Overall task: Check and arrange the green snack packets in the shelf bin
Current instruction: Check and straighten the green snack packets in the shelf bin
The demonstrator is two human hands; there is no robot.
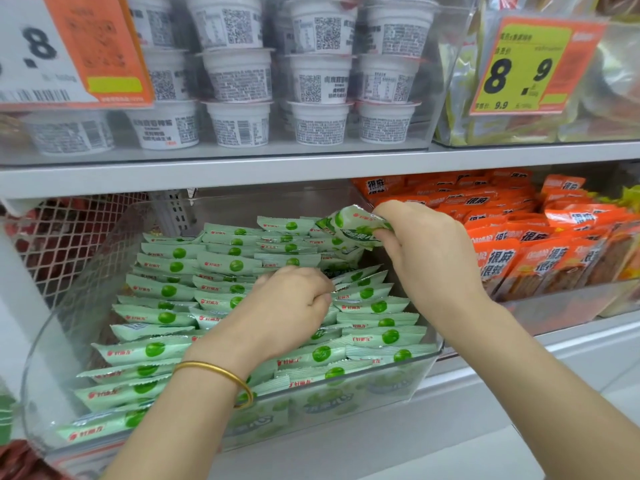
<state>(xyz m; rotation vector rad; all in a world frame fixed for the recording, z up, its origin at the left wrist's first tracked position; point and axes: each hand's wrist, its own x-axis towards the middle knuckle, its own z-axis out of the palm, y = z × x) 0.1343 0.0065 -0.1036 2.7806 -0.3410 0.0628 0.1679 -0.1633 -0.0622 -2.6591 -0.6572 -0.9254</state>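
Green snack packets (162, 289): stand on edge in roughly three rows, filling the shelf bin from front to back.
Shelf bin (69, 289): clear plastic, on the lower shelf (519, 344), just beside a bin of orange packets (519, 237).
Lifted packet (349, 225): raised above the back right corner of the rows, crumpled and tilted.
Right hand (422, 247): fingers and thumb pinch the lifted packet.
Left hand (291, 306): fingers curled, down among the middle rows and touching packets; whether it grips one I cannot tell.
Bracelet (221, 374): gold band on the left wrist.
Upper shelf (242, 174): carries stacked white cups (239, 123) and an orange price tag (530, 67).
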